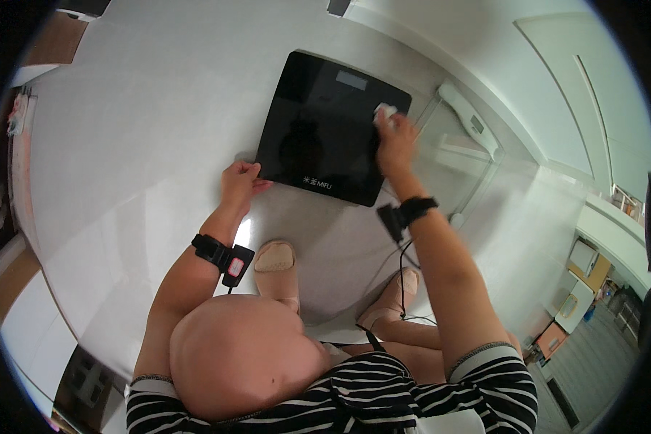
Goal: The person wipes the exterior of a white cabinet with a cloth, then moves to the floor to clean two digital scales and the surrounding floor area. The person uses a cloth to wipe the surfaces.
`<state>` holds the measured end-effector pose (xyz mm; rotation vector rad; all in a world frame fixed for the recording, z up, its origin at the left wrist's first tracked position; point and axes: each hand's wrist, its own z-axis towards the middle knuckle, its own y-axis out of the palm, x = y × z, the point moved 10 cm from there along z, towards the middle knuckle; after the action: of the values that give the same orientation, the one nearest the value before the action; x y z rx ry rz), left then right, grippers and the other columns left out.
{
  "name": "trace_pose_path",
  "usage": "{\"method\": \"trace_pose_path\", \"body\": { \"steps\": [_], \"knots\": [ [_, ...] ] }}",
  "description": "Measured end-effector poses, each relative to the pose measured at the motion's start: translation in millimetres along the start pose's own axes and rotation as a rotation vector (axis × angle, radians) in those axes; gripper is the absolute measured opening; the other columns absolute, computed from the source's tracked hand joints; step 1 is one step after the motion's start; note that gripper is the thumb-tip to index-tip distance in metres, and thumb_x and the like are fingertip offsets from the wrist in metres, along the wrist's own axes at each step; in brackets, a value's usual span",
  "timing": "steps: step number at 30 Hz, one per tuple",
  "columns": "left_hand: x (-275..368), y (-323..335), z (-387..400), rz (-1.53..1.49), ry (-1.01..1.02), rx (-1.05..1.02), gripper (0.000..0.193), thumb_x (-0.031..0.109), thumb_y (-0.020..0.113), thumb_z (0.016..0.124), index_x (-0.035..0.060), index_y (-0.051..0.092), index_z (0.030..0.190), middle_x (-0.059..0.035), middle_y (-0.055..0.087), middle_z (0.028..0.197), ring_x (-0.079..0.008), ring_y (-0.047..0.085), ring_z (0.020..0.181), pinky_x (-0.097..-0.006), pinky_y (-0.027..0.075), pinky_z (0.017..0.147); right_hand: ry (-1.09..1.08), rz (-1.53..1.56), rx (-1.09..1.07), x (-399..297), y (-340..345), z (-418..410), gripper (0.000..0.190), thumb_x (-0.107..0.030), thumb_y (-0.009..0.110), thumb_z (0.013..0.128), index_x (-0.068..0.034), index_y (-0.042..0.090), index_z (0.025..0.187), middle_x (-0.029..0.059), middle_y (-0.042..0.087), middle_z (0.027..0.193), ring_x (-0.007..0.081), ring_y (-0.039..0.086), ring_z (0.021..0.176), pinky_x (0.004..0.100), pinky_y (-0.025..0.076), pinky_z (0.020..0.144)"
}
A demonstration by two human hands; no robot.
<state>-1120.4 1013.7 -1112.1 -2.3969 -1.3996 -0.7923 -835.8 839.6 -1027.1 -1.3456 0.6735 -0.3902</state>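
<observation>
A black glass bathroom scale (331, 130) of the MIFU brand is in front of me, over the pale floor. Its small grey display (351, 80) is near the far edge. With the thumb on top and fingers below, my left hand (241, 184) grips the near left corner. A crumpled white tissue or cloth (385, 111) is pinched in my right hand (397, 141), against the scale's surface near the right edge. Part of the wipe is hidden by the fingers.
A second scale of clear glass (450, 146) with a white display housing lies to the right, beside the wall's base. My slippered feet (275, 268) are just below the black scale. A black cable (402, 287) hangs from my right wrist strap. White cabinets (38, 320) line the left.
</observation>
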Motion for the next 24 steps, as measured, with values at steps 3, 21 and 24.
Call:
{"method": "trace_pose_path", "body": {
  "steps": [3, 21, 24],
  "knots": [
    [0.5, 2.8, -0.7, -0.005, -0.002, -0.002, 0.014, 0.01, 0.057, 0.09, -0.0028, 0.05, 0.087, -0.0094, 0.053, 0.078, -0.0241, 0.062, 0.061, -0.0318, 0.057, 0.058, -0.139, -0.02, -0.225, -62.7, 16.5, -82.0, 0.057, 0.003, 0.05, 0.079, -0.016, 0.043, 0.133, 0.0135, 0.048, 0.121, 0.0324, 0.044, 0.112, 0.0463, 0.035, 0.1],
    [6.5, 2.3, 3.4, -0.003, -0.016, -0.044, 0.016, 0.011, 0.059, 0.089, -0.0044, 0.053, 0.089, -0.0115, 0.055, 0.078, -0.0266, 0.063, 0.066, -0.0339, 0.057, 0.063, -0.075, 0.182, -0.162, -65.9, -12.7, -136.8, 0.055, 0.005, 0.06, 0.069, -0.008, 0.055, 0.122, 0.0125, 0.049, 0.11, 0.0308, 0.048, 0.1, 0.0397, 0.043, 0.089],
    [5.6, 2.8, 5.1, 0.003, -0.022, -0.083, 0.018, 0.013, 0.058, 0.09, -0.004, 0.053, 0.089, -0.0128, 0.057, 0.081, -0.0278, 0.064, 0.068, -0.0355, 0.057, 0.065, -0.25, 0.209, -0.215, -101.8, -0.6, -127.9, 0.053, 0.002, 0.061, 0.072, -0.006, 0.053, 0.124, 0.0112, 0.049, 0.113, 0.0281, 0.048, 0.102, 0.037, 0.043, 0.091]
  ]
}}
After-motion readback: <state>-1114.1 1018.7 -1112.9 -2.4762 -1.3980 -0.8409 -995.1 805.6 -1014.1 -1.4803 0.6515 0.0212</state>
